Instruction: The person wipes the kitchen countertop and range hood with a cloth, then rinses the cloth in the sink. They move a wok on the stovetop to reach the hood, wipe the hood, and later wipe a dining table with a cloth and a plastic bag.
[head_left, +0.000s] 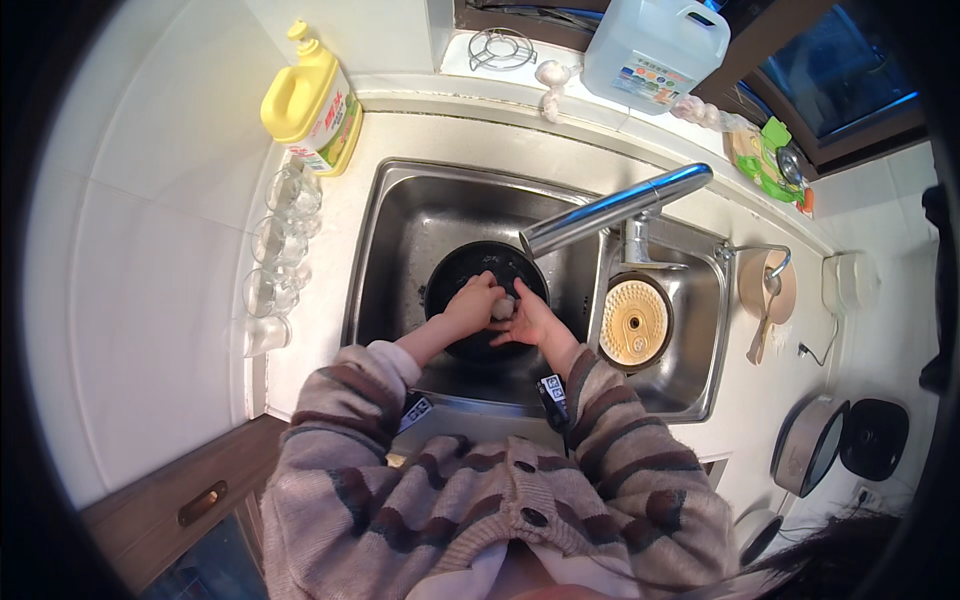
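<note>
Both of my hands are over a dark round pan (469, 274) in the large bowl of a stainless steel sink (397, 225). My left hand (472, 306) has its fingers curled around a small pale lump (503, 307), perhaps a scrubbing pad; I cannot tell exactly. Close on the other side of the lump is my right hand (532, 319), thumb raised and fingers spread. Whether the right fingers touch the lump is not clear. My hands and wrists hide part of the pan. A chrome faucet (600, 217) reaches over the pan's far right edge.
In the small sink bowl lies a round perforated tan drain plate (636, 322). A yellow detergent jug (311, 112) and several glass cups (274, 240) line the left. Garlic bulbs (553, 73) and a large plastic jug (652, 56) occupy the sill. At right stands a beige container (757, 285).
</note>
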